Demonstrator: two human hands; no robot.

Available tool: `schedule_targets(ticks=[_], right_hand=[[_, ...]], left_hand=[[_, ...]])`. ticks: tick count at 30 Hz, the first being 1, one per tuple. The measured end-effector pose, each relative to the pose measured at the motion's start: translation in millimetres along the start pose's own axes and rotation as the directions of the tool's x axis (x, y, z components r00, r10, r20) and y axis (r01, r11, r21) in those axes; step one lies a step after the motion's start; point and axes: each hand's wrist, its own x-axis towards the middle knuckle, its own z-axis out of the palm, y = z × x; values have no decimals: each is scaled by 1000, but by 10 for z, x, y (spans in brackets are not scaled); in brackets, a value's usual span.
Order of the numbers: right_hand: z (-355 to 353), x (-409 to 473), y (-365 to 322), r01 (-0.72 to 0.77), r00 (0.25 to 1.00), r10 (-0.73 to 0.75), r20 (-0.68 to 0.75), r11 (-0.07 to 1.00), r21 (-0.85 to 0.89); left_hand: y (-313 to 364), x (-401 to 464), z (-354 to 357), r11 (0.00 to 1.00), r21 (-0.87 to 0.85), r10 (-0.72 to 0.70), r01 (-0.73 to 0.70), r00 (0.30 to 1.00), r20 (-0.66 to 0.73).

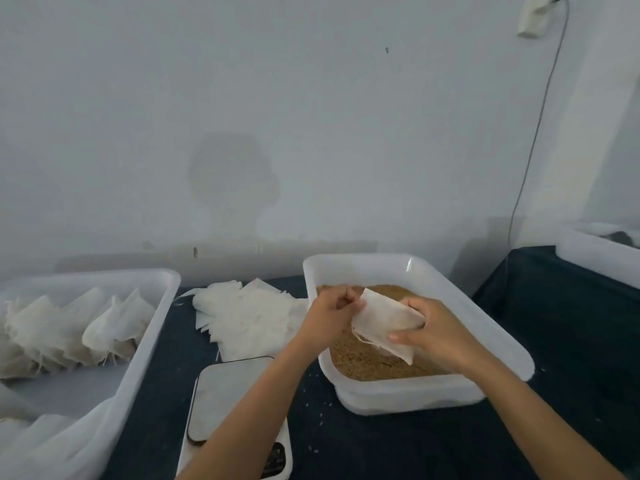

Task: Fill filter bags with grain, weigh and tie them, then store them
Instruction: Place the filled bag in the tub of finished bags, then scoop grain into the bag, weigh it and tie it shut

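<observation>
A white filter bag (382, 322) is held over the white tub (485, 327) of brown grain (367, 362). My right hand (436, 329) grips the bag from the right side. My left hand (330, 311) pinches the bag's upper left corner with curled fingers. A pile of empty filter bags (246, 317) lies flat on the dark table, left of the grain tub. A small scale (228, 396) with a grey platform stands in front of that pile, partly under my left forearm.
A large white bin (145, 344) at the left holds several filled, tied bags (69, 327). Another white tub (595, 254) stands at the far right on a second dark surface. A cable (533, 133) hangs down the wall. Loose grains lie scattered on the table.
</observation>
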Motion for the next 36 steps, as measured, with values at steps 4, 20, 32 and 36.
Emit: schedule_targets(ticks=[4,20,32,36], right_hand=[[-173,57,68,43,999,-41,19,987,-152],[-127,80,122,15,1000,-17,-9,976,-218],[114,57,100,-11,1000,7,20,984,175],[228,53,27,-71,995,93,-24,882,466]], left_hand=[[-68,32,158,999,10,-46,46,998,32],[-125,41,211,999,-4,-50,50,996,71],[156,114,119,967,30,241,-251,952,191],[249,91,-4,934,123,307,-335,930,202]])
